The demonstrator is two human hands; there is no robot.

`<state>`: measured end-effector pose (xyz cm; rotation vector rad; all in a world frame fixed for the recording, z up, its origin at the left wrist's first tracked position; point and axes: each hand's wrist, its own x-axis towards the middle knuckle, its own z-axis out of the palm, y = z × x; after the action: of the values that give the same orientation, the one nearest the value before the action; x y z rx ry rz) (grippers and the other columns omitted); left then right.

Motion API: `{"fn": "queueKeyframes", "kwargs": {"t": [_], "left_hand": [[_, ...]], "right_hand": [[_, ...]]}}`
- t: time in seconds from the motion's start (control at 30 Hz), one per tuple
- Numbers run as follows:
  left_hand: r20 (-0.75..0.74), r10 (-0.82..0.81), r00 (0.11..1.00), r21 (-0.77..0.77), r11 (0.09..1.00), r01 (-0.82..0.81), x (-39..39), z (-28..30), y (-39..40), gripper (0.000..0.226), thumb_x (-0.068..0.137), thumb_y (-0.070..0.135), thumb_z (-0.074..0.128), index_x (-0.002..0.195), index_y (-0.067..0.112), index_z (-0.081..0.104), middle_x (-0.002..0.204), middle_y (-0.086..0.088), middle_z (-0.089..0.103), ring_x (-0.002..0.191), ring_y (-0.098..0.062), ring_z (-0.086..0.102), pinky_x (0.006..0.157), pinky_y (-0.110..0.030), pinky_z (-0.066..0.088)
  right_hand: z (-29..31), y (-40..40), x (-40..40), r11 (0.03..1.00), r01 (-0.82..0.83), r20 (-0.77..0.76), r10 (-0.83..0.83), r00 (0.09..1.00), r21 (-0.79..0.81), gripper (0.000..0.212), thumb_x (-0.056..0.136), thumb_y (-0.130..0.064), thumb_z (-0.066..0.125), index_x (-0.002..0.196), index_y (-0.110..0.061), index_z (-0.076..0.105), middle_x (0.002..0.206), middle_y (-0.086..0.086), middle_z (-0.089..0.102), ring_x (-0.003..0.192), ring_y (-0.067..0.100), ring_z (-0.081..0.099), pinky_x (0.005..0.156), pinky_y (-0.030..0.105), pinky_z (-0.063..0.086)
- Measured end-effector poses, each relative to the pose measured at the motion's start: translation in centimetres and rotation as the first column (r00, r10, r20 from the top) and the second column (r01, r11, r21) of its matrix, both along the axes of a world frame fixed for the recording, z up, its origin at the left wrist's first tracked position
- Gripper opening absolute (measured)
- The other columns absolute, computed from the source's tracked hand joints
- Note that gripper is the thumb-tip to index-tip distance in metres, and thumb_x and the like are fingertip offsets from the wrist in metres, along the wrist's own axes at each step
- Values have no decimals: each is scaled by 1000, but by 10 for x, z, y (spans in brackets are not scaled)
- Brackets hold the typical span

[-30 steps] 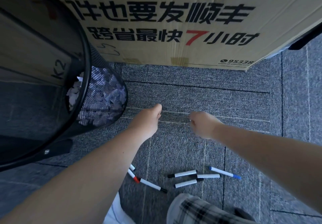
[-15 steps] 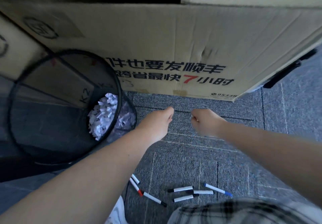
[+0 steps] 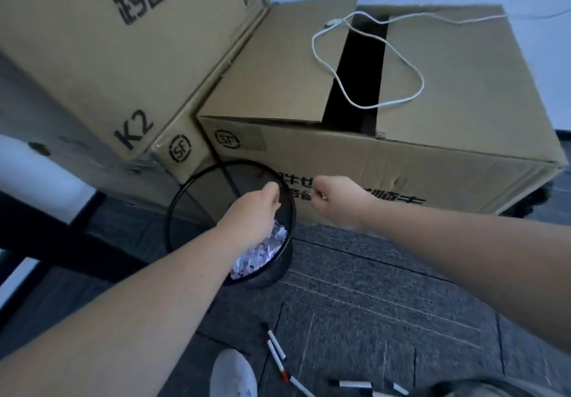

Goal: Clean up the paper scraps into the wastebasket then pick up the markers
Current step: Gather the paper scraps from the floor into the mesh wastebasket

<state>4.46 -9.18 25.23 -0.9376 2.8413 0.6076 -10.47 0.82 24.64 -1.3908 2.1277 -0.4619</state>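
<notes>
The black mesh wastebasket (image 3: 169, 220) stands on the grey carpet against the cardboard boxes, with white paper scraps (image 3: 262, 256) heaped inside it. My left hand (image 3: 251, 214) hovers over its opening, fingers curled down and closed; nothing shows in it. My right hand (image 3: 336, 203) is a closed fist just right of the rim, level with the left hand, and I see nothing in it. Several white markers lie on the carpet near my feet, two by my shoe (image 3: 276, 348) and others at the bottom edge (image 3: 355, 383).
A large cardboard box (image 3: 432, 165) stands behind the basket, its top flaps ajar, with a white cable (image 3: 414, 66) lying across them. A taller box (image 3: 123, 57) is at the left. My white shoe (image 3: 233, 375) is at the bottom, and dark furniture (image 3: 46, 226) at the left.
The view has risen and pulled back, showing the box tops. Both closed hands have moved up and left from the carpet; the left one is now over the basket's opening.
</notes>
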Motion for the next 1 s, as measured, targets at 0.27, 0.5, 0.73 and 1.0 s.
{"fn": "queueKeyframes", "kwargs": {"t": [0.27, 0.5, 0.73, 1.0], "left_hand": [[-89, 208, 974, -104, 971, -217, 70, -38, -44, 14, 97, 16, 41, 86, 7, 37, 65, -10, 46, 60, -28, 44, 53, -33, 29], [-164, 225, 961, -53, 970, -236, 74, -79, -54, 15, 97, 16, 40, 87, 5, 40, 71, -2, 39, 66, -30, 44, 55, -35, 32], [283, 248, 926, -97, 968, -230, 78, -96, -73, 70, 89, 66, 20, 147, 27, 14, 158, 2, -2, 145, -22, -2, 115, -51, 10], [307, 300, 903, -193, 949, -249, 79, -88, -67, 74, 83, 72, 0, 146, 35, -3, 157, 8, -12, 143, -14, -18, 114, -52, -10]], "right_hand": [[-12, -81, 70, 987, -92, -30, 89, 996, -129, 18, 92, -17, 45, 77, -9, 41, 78, 8, 49, 72, 25, 43, 61, 27, 30], [-60, -120, 81, 984, -122, -55, 116, 992, -131, 3, 87, -13, 46, 89, -11, 45, 89, 9, 49, 89, 33, 53, 71, 34, 40], [-78, -128, 82, 969, -247, -314, 238, 919, 10, 42, 97, -39, 28, 136, -28, 41, 150, 0, 31, 144, 19, 7, 115, 47, 9], [-80, -113, 80, 957, -284, -425, 279, 861, 53, 55, 96, -54, 10, 148, -35, 9, 159, -3, 4, 144, 15, -14, 114, 48, -12]]}}
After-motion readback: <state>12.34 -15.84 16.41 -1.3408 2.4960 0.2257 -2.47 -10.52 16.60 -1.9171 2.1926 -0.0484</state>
